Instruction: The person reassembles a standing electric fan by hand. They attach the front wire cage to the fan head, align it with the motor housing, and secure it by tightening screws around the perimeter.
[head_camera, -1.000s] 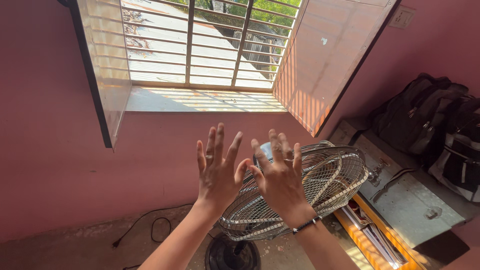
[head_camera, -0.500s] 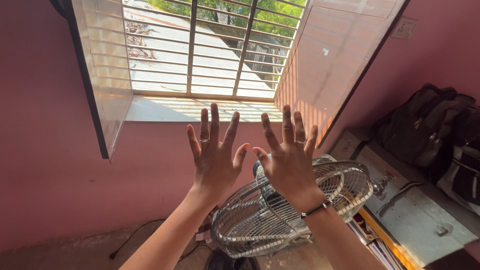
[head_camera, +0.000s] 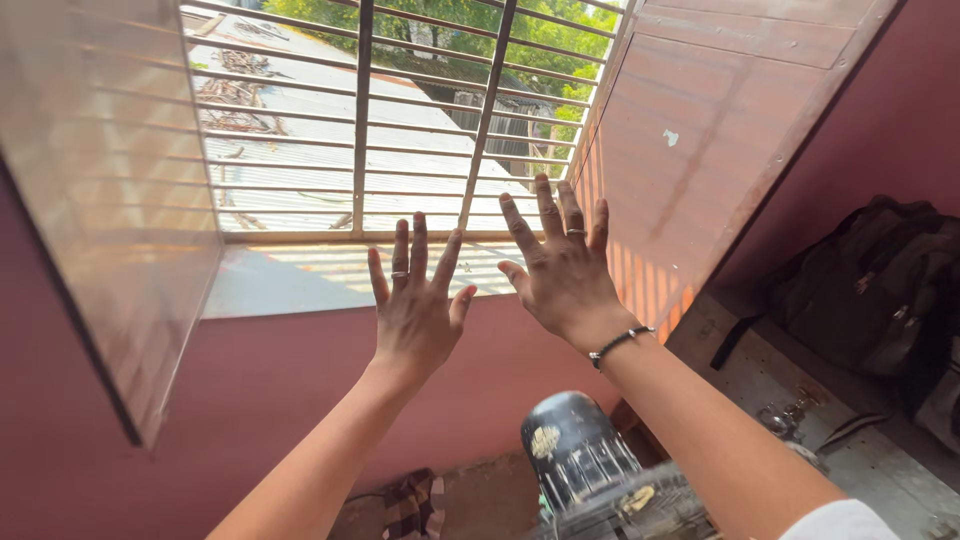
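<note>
Since a second ago, the fan (head_camera: 590, 470) has dropped below both wrists, motor housing nearest. The left hand (head_camera: 415, 305) and right hand (head_camera: 560, 270) are raised higher, spread flat, nothing grasped. Beyond the fingertips, the barred window (head_camera: 420, 130) is seen closer.

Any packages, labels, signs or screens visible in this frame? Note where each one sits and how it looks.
Label: a small pale, worn sticker on the black fan motor housing, low in the view below the right hand; roundish, cream on black.
No packages, signs or screens show.
</note>
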